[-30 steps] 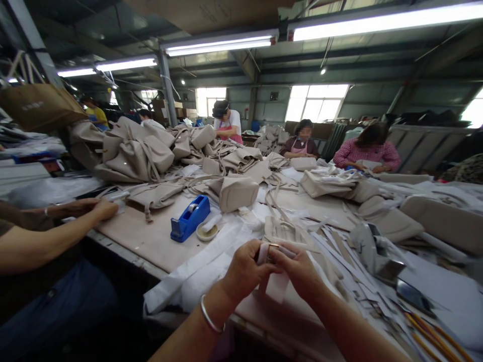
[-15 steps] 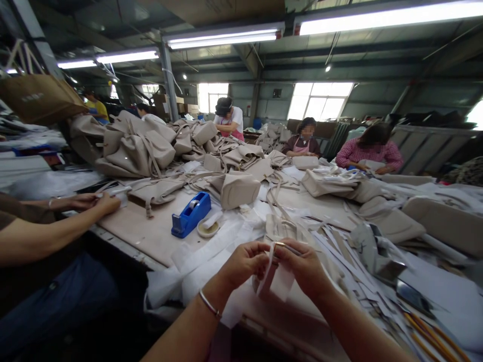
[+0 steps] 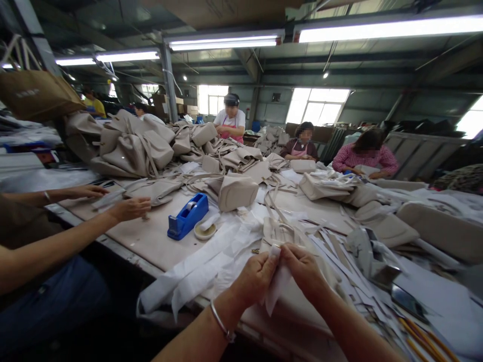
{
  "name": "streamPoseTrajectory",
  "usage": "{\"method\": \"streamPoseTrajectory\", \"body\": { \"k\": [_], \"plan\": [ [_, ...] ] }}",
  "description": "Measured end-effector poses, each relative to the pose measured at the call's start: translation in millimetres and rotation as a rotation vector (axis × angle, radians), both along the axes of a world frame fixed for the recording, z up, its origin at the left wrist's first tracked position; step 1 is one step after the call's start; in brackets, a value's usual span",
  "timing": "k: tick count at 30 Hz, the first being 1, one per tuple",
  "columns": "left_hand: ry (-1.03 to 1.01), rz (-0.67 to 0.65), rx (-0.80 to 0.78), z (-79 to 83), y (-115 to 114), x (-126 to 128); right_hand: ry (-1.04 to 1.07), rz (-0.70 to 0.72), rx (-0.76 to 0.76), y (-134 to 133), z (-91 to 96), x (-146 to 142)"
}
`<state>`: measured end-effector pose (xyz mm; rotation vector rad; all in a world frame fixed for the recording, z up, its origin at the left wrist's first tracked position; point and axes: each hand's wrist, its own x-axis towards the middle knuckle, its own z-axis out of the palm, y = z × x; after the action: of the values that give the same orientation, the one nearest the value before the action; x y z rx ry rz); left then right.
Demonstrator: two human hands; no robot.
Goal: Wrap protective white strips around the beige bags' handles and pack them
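Observation:
My left hand [image 3: 253, 279] is closed, its thumb pressing a strip of white tissue paper [image 3: 278, 289] at the top. Facing it, my right hand [image 3: 306, 271] pinches the same spot, where the paper folds over a gold-coloured metal edge that is mostly covered. The paper's lower end hangs down between both hands. Behind and beneath them lies a beige bag [image 3: 302, 301] with thin straps [image 3: 274, 203]. A small gold-coloured metal piece [image 3: 255, 251] shows just beyond my left fingers.
Left of my hands are a blue tape dispenser [image 3: 187, 216], a tape roll [image 3: 205, 231] and white tissue sheets [image 3: 199, 271]. Paper strips [image 3: 350, 271], a phone [image 3: 409, 301] and yellow-handled tools [image 3: 426, 337] lie right. A co-worker's hand [image 3: 130, 208] is at left; beige bags [image 3: 132, 146] are heaped behind.
The white paper has been folded over the gold-coloured metal, which showed plainly before. My left hand has turned, thumb now on top. The co-worker's hands at left have moved apart.

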<state>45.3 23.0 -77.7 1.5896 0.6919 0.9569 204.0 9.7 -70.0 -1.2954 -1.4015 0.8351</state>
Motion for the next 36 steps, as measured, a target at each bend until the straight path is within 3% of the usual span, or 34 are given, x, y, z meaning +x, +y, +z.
{"method": "streamPoseTrajectory", "body": {
  "k": [2, 4, 8, 10, 12, 17, 23, 27, 32, 34, 36],
  "plan": [
    [-0.024, -0.024, -0.022, 1.7, -1, -1, 0.044, 0.047, -0.076, -6, 3.6, 8],
    [-0.040, -0.048, -0.039, 1.9, -1, -3, 0.035, 0.149, -0.043, -13, 10.6, 22],
    [-0.004, 0.009, -0.081, -2.3, 1, -4, -0.422, 0.416, 0.194, -19, 30.6, 50],
    [0.014, -0.010, -0.057, -4.8, 1, -2, -0.635, 0.474, 0.292, -16, 38.0, 55],
    [0.041, -0.037, 0.001, -6.6, 0, 0, -0.691, 0.495, 0.354, -10, 41.2, 51],
    [0.118, 0.040, 0.224, -9.5, -7, -1, -0.480, 0.434, 0.333, -4, 40.5, 28],
    [0.091, -0.102, 0.232, -7.1, -16, -10, -0.277, 0.363, 0.231, -16, 29.5, 19],
    [0.239, 0.039, 0.303, -7.9, -24, -6, -0.111, 0.194, 0.105, -18, 14.0, 24],
    [0.311, 0.142, 0.368, -13.8, -27, 8, 0.021, 0.137, 0.020, -22, 6.9, 25],
    [0.338, 0.171, 0.426, -16.5, -27, 14, 0.069, 0.107, 0.016, -27, 6.3, 24],
    [0.355, 0.213, 0.468, -19.5, -24, 19, -0.016, 0.060, 0.079, -29, 7.3, 28]
  ]
}}
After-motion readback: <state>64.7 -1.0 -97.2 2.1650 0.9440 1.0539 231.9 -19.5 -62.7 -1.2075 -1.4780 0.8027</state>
